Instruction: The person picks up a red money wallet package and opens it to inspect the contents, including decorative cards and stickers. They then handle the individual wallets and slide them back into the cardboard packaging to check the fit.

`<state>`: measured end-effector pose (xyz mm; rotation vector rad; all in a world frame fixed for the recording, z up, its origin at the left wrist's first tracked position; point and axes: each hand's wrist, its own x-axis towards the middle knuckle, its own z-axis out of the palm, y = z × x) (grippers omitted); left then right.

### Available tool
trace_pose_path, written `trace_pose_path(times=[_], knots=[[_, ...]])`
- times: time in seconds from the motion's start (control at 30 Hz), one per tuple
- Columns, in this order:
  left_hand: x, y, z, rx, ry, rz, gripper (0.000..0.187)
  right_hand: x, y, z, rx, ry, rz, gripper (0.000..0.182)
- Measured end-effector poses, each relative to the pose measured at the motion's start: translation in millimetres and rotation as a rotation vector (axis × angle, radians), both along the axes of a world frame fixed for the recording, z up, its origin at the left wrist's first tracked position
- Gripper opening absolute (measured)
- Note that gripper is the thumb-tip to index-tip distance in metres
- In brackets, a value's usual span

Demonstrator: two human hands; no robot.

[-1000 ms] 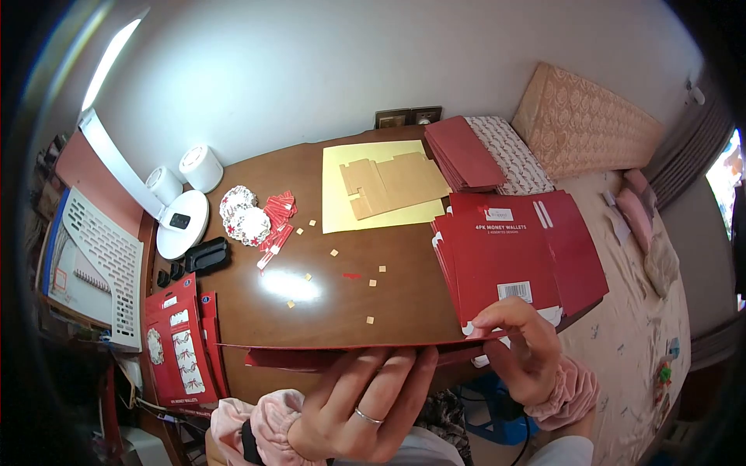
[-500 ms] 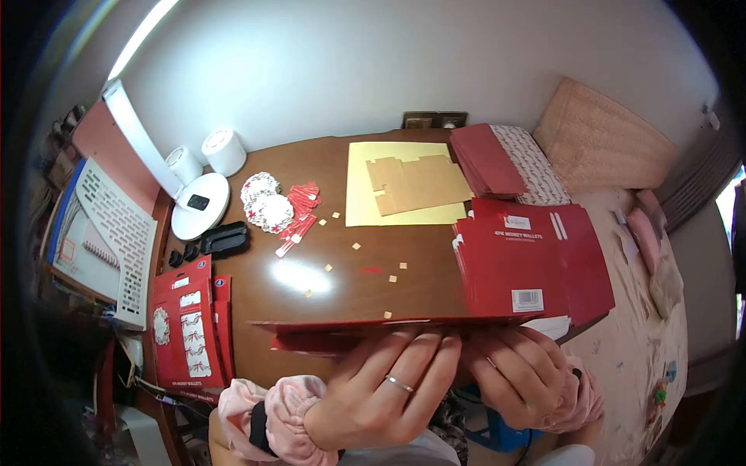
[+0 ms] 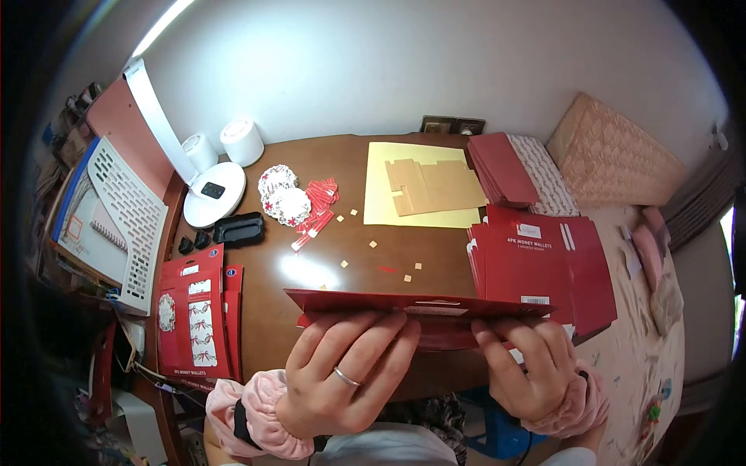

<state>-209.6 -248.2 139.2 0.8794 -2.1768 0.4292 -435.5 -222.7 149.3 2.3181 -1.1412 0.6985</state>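
Note:
A folded red card packet, seen almost edge-on, is held up over the front of the table. My left hand grips its lower left part, fingers curled up behind the near side; a silver ring is on one finger. The packet's right part is pinched by my right hand, with fingertips pressed against the near panel. A white label strip shows on the packet's upper face. Beyond it on the right lies a stack of red money wallet cards. Small yellowish squares are scattered on the tabletop.
At left are packaged money wallets, a black tray and a white lamp. Round floral cutouts and red strips lie mid-left. A brown cardboard piece rests on yellow paper. Red and patterned wallets are stacked behind.
My left hand has slid leftward along the packet, and the hands are now farther apart. The packet has shifted right and tilted, showing more of its upper face. The view has shifted slightly.

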Motion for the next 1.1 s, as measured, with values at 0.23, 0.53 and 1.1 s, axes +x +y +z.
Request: trace_pose_path(times=[0.23, 0.53, 1.1], knots=[[-15, 4, 9, 0.124, -0.043, 0.058, 0.032, 4, 2, 9, 0.085, 0.046, -0.040, 0.032], [-32, -3, 13, 0.407, 0.014, -0.096, 0.032, 4, 5, 10, 0.104, 0.044, -0.032, 0.034], [-38, -5, 20, 0.555, 0.142, -0.130, 0.023, -2, 6, 7, 0.115, 0.027, 0.011, 0.034]])
